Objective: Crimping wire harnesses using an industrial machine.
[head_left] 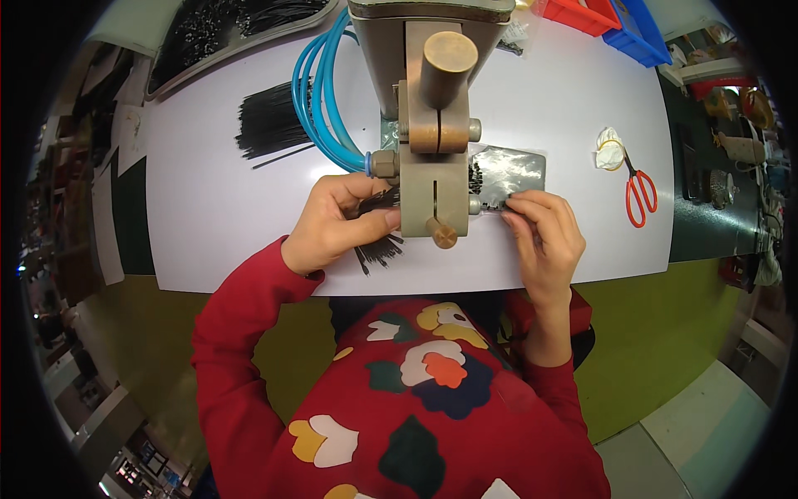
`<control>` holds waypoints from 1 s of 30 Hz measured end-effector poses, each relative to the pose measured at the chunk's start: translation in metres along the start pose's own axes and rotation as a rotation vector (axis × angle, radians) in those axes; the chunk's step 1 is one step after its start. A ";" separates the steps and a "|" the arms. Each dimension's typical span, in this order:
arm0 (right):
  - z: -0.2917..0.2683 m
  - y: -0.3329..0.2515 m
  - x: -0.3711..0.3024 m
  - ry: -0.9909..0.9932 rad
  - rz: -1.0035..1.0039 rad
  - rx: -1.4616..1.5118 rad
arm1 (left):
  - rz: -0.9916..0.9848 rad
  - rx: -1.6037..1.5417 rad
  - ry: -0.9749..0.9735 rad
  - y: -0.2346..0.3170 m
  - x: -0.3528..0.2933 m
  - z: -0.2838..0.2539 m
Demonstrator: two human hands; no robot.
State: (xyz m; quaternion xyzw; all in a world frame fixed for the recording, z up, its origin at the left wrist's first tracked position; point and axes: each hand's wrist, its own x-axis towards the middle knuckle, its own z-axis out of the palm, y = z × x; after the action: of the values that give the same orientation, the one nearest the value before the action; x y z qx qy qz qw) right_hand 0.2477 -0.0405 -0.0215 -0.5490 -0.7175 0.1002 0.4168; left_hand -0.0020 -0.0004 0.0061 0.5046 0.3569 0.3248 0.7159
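My left hand (324, 223) is closed around a bundle of short black wires (381, 252), just left of the metal bench press (434, 187). The ends of the wires fan out below my fingers, and the press head hides part of the bundle. To the right of the press, my right hand (550, 237) pinches thumb and forefinger together at the edge of a clear plastic bag (522, 166). Small black parts (476, 179) lie in or on that bag, beside the press. Whatever is between my right fingertips is too small to make out.
Blue air tubing (320, 108) loops behind the press. A pile of black wires (270, 121) lies at left, below a tray (224, 46) of more wires. Red-handled scissors (640, 198) and a white wad (609, 150) lie at right. Red (582, 12) and blue bins (638, 33) stand behind.
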 end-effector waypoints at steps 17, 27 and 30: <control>0.015 -0.024 0.006 0.055 0.093 0.413 | -0.001 -0.023 0.064 -0.007 0.001 -0.002; 0.040 -0.052 0.017 -0.063 0.267 0.868 | -0.077 -0.097 0.065 0.003 0.002 0.000; 0.040 -0.054 0.018 -0.053 0.250 0.834 | -0.076 -0.105 0.065 0.002 0.003 0.000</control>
State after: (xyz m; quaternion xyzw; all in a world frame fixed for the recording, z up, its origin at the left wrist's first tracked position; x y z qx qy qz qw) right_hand 0.1801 -0.0327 -0.0058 -0.4134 -0.5543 0.4451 0.5690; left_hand -0.0004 0.0023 0.0074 0.4416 0.3811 0.3319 0.7414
